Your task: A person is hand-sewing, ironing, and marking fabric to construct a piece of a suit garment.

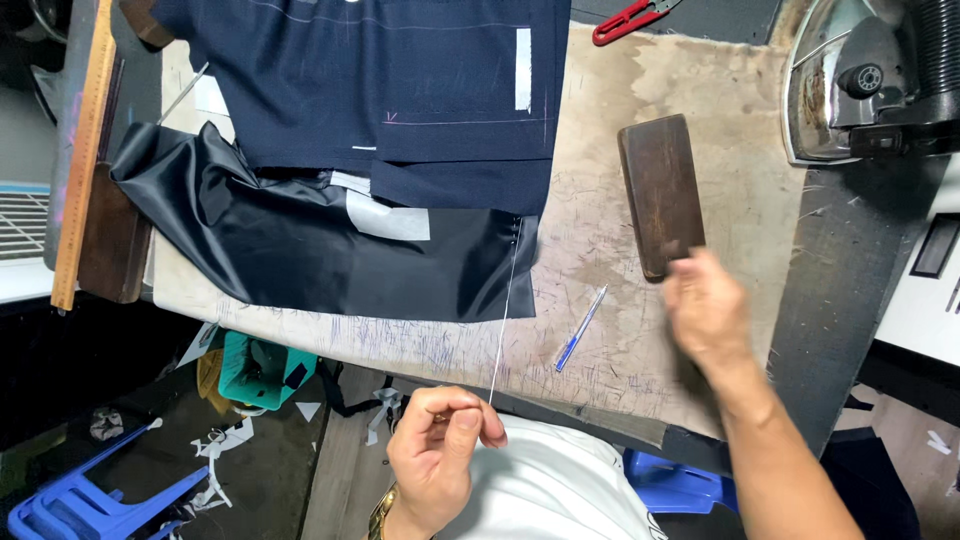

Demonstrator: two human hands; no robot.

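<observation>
On the worktop (640, 330), the left hand (440, 450) pinches a white thread (505, 310) running up to the navy fabric (400, 90). The blurred right hand (710, 310), grip unclear, hovers by the upright-lying wooden block (660, 190); a blue pen (580, 330) lies between.

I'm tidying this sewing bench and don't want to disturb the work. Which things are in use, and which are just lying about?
In use:
left hand pinching the white thread
dark navy fabric, which the thread runs up to
black lining
right hand, blurred, at the wooden block

Lying about:
blue pen
red scissors
iron
wooden ruler
</observation>
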